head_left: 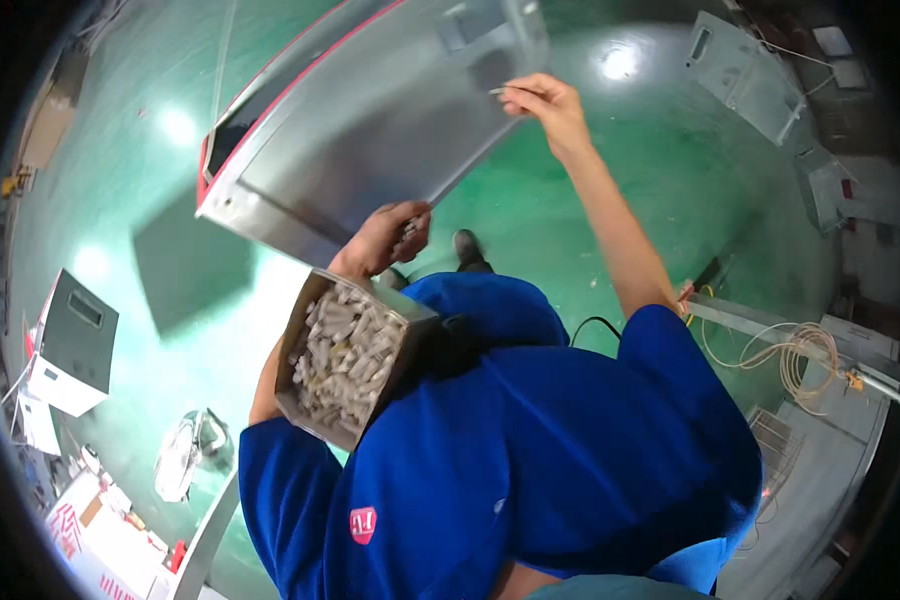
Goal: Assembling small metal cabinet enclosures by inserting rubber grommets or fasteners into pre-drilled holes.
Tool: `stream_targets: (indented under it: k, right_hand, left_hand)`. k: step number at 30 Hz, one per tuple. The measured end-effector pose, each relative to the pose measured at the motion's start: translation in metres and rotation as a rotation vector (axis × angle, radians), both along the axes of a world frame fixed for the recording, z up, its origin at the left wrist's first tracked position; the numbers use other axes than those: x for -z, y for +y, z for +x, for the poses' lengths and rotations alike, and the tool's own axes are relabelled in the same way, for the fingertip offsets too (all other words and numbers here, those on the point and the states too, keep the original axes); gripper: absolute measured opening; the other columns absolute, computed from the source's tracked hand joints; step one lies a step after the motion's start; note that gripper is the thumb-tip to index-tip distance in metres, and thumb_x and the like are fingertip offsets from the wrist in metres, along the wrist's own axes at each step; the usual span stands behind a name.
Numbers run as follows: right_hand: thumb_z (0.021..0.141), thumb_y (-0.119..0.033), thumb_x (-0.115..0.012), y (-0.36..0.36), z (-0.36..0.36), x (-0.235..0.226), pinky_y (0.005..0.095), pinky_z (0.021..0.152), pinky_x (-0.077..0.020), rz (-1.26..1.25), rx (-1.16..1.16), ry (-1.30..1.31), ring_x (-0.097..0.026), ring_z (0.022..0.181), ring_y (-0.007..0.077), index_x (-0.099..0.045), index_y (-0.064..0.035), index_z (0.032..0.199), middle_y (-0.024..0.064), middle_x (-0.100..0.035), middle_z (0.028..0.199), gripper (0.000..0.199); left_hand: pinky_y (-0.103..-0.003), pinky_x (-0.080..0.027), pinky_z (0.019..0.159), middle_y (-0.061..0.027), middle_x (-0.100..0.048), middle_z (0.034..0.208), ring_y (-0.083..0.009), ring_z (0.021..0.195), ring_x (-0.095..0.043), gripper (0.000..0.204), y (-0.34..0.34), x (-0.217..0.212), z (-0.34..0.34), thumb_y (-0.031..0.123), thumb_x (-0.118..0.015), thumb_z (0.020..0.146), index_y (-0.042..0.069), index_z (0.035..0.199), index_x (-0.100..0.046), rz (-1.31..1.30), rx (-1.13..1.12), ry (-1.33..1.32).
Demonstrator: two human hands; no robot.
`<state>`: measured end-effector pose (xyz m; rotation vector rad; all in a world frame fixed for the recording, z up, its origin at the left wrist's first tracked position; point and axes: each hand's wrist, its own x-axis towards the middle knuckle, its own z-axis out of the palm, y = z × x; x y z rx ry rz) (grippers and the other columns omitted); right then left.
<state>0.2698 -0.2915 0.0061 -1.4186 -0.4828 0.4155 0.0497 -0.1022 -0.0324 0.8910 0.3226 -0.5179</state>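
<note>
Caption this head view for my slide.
Right hand pinching a small piece near a metal panel, box of pale pieces by the left hand.

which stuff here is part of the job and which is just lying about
Seemingly in use:
right hand, pinching a pale piece
left hand, holding more small pieces
box of pale pieces, by the left arm
large panel, in front

Seemingly just lying about:
coil, right
grey box, left
metal part, upper right

Workshop — green floor (570, 250), metal casing (370, 140), coiled hose (792, 362)
</note>
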Motion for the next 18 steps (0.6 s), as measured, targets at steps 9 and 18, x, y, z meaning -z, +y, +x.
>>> stream_targets:
  k: [9, 18]
  right_hand:
    - [0.076, 0.000, -0.069, -0.048, 0.101, 0.141, 0.0240, 0.066, -0.0509, -0.396, 0.464, -0.375, -0.065, 0.072, 0.0113, -0.069, 0.0024, 0.085, 0.0089, -0.069, 0.079, 0.009]
    - [0.074, -0.008, -0.071, -0.058, 0.095, 0.171, 0.0248, 0.065, -0.0503, -0.514, 0.398, -0.246, -0.065, 0.071, 0.0117, -0.070, 0.0014, 0.084, 0.0065, -0.070, 0.078, 0.014]
  left_hand:
    - [-0.020, -0.024, 0.039, 0.0012, -0.040, 0.059, -0.0068, 0.047, -0.032, 0.028, -0.008, 0.021, 0.006, 0.026, -0.043, 0.094, 0.009, 0.072, -0.045, -0.047, -0.154, 0.135]
    - [-0.022, -0.024, 0.039, 0.0011, -0.039, 0.057, -0.0080, 0.045, -0.034, 0.028, 0.012, 0.039, 0.003, 0.026, -0.042, 0.094, 0.009, 0.072, -0.045, 0.039, -0.323, 0.156]
